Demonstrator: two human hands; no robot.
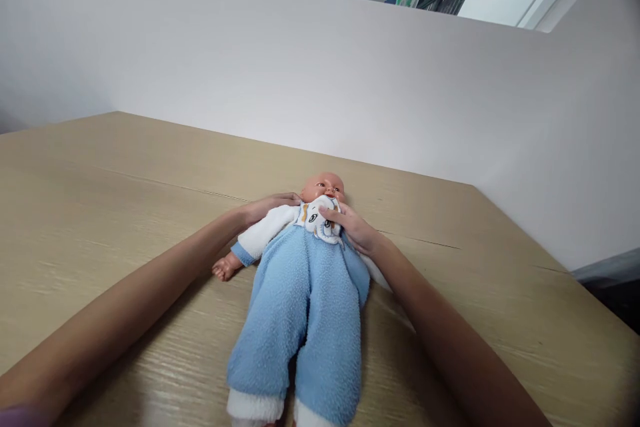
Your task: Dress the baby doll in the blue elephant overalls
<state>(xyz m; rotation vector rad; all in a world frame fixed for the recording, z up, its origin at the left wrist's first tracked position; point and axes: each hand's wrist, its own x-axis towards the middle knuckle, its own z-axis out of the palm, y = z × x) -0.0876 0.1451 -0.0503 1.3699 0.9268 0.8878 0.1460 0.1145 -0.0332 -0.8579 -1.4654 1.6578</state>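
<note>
A baby doll [325, 185] lies on its back on the table, head away from me and feet toward me. Its outfit is fuzzy blue trousers [305, 293] and a white top with blue cuffs. An animal-face bib [317, 219] covers its chest. My left hand [273, 205] is at the doll's neck and shoulder on the left, fingers together and tips at the collar; its thumb is hidden. On the other side, my right hand [354, 227] grips the upper chest, thumb pressed on the bib and the other fingers mostly out of sight.
The wooden table [125, 213] spreads wide around the doll, with thin seam lines across it. Behind it rises a plain white partition [275, 67]. A dark object [615, 287] stands beyond the right table edge.
</note>
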